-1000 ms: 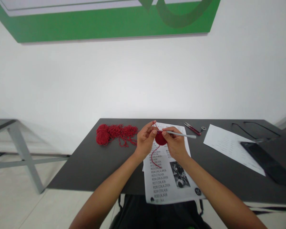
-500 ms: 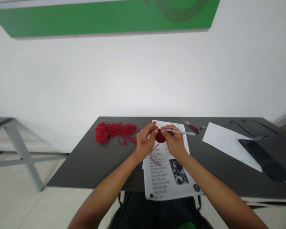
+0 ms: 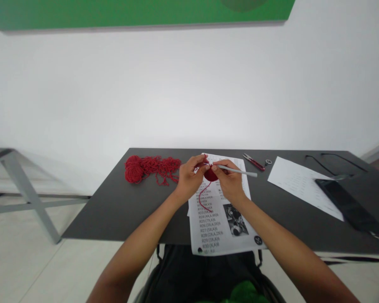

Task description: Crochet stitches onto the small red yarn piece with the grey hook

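- A small, round dark-red crocheted piece (image 3: 211, 174) sits between my hands above a printed white pattern sheet (image 3: 219, 223).
- My left hand (image 3: 191, 174), fingers curled nearly closed, pinches its edge.
- My right hand (image 3: 230, 181), closed, grips a slim grey-handled hook (image 3: 240, 170) against it.
- A tangled red yarn ball (image 3: 134, 169) lies leftward on the black table (image 3: 113, 214).

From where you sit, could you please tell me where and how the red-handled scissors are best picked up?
I would grip the scissors by their red handle, bringing the right hand in from the near right. They lie flat on the table, handle end toward that side and blades pointing far left, which should keep the fingers clear of them.
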`<state>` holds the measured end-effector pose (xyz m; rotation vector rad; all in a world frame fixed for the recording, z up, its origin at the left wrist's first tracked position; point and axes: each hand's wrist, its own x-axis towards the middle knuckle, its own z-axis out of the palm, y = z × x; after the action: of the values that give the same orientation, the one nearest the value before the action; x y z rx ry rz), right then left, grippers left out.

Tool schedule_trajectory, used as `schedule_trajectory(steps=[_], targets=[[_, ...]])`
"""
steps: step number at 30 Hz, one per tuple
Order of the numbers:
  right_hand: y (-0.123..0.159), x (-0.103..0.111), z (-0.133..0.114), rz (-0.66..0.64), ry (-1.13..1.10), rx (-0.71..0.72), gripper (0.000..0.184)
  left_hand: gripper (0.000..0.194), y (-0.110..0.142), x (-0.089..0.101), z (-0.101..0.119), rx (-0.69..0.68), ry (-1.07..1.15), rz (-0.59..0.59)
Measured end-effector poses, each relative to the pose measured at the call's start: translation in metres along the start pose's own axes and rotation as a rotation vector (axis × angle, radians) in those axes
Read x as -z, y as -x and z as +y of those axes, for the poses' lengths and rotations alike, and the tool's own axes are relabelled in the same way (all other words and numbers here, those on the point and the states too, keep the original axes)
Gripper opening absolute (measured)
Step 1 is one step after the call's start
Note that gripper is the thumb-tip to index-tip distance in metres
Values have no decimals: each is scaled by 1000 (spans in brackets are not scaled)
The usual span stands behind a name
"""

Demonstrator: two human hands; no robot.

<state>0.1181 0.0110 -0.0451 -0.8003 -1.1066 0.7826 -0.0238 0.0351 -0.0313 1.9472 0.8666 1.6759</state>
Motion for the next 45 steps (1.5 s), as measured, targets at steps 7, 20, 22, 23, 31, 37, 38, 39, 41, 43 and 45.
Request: schedule_trajectory(steps=[7, 20, 22, 23, 31, 37, 38, 39, 41, 43, 45], targets=[[-1, 0, 0, -30, -12, -5, 14, 33, -4, 2, -8, 147, 317, -101], [-1, 2, -5, -26, 106, 26, 14, 52, -4, -2, -19, 254, 456, -127], [0, 2, -7, -26, 134, 38, 13, 48, -5, 0, -22, 185, 352, -121], [0, 2, -7, -32, 140, 41, 12, 45, -6, 2, -24, 154, 306, -128], [1, 2, -4, -57, 156, 64, 10, 38, -7, 10, -21, 73, 183, -209], [1, 2, -5, -23, 119, 44, 11, 32, -11, 12, -10, 16, 227, -178], [1, 2, -4, -13, 111, 42, 12, 31, -12, 12, -9, 52, 267, -161], [1, 2, -4, -6, 106, 39, 12, 32, -13, 11, -8, 96, 311, -144], [1, 2, -3, 0, 108, 36, 15, 34, -14, 10, -6, 197, 396, -116], [2, 2, -2, -2, 121, 39, 16, 38, -15, 8, -5, 284, 459, -99], [2, 2, -2, 2, 135, 53, 17, 39, -14, 7, -3, 343, 480, -71]])
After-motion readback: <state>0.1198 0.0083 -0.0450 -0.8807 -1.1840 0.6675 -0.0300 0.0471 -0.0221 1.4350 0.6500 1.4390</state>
